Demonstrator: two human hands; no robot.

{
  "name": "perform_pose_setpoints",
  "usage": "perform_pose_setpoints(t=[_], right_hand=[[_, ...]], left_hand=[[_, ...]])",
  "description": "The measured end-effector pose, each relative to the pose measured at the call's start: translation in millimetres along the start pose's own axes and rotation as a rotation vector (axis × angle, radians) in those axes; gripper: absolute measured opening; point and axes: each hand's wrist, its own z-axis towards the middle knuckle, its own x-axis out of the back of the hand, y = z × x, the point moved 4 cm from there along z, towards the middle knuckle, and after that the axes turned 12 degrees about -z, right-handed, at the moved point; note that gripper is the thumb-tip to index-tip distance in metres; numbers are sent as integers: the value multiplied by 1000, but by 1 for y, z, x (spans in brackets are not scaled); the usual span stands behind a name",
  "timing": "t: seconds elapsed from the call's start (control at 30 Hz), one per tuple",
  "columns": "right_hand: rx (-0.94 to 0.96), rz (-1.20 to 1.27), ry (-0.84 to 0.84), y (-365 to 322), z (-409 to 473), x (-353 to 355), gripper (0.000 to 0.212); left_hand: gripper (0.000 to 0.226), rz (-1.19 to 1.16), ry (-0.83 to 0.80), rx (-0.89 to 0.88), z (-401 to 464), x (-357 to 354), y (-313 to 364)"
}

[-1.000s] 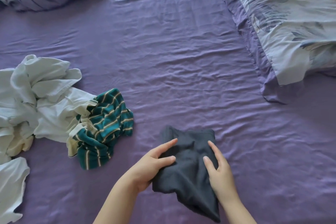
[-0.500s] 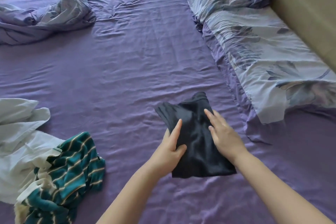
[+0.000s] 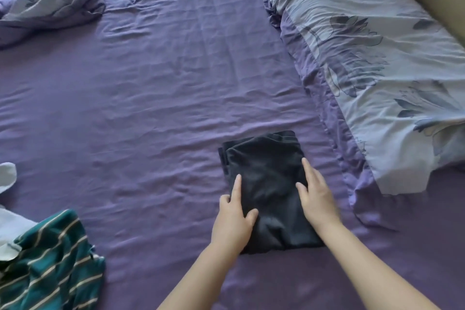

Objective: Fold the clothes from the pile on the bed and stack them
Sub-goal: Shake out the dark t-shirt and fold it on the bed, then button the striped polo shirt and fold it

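Now the dark garment [image 3: 266, 184] lies folded into a neat block on the purple bed [image 3: 151, 108], low in the view at about 5 o'clock from the middle. Both hands rest flat on top of it. The left hand [image 3: 232, 224] sits on its left edge and the right hand [image 3: 315, 202] on its right edge. The fingers [image 3: 237, 185] of both hands are spread out and open; they press down on the cloth but do not pinch or hold it. I think this step is the last pat to make the fold flat, so this piece looks about done and may be the start of the stack. The pile is well apart, at 8 o'clock, where a green striped garment [image 3: 50, 264] lies crumpled with white clothes [image 3: 10, 229] just beside it. Next, I think the hands need to lift off softly, so the fold does not pop open, then reach left for the striped one and bring it to a bare spot to fold. A floral pillow [image 3: 377, 83] lies at 2 o'clock.
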Motion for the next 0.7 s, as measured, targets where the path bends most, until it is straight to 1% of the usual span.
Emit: perform_pose_setpoints(t=[0.03, 0.07, 0.1, 0.13, 0.17, 0.2, 0.23, 0.3, 0.37, 0.53, 0.6, 0.7], right_hand=[[5, -65, 50, 0, -2, 1, 59], [40, -144, 107, -3, -4, 2, 58], [97, -223, 165, -7, -4, 3, 57], [164, -291, 208, -11, -4, 3, 55], [232, -353, 227, -16, -4, 3, 51], [294, -416, 218, -20, -3, 0, 48], [335, -474, 183, -22, -2, -3, 49], [342, -537, 81, -19, 2, -11, 56], [311, -553, 15, -10, 6, -18, 62], [267, -612, -62, -3, 13, -28, 68], [266, -650, -61, 1, 15, -32, 71], [232, -671, -106, 0, 13, -32, 74]], left_hand=[[84, 90, 53, 29, -3, 2, 0], [86, 214, 124, 13, -6, 4, 3], [88, 340, 210, -74, -8, 5, 10], [89, 437, 278, -217, -9, 4, 19], [87, 500, 310, -374, -9, 0, 27], [83, 558, 303, -510, -7, -6, 32], [80, 620, 245, -566, -3, -13, 32], [80, 711, 142, -536, 9, -19, 22], [83, 743, 113, -479, 19, -20, 6], [85, 726, 72, -438, 31, -24, -11], [85, 734, 53, -416, 34, -26, -13], [84, 738, -1, -394, 35, -24, -9]])
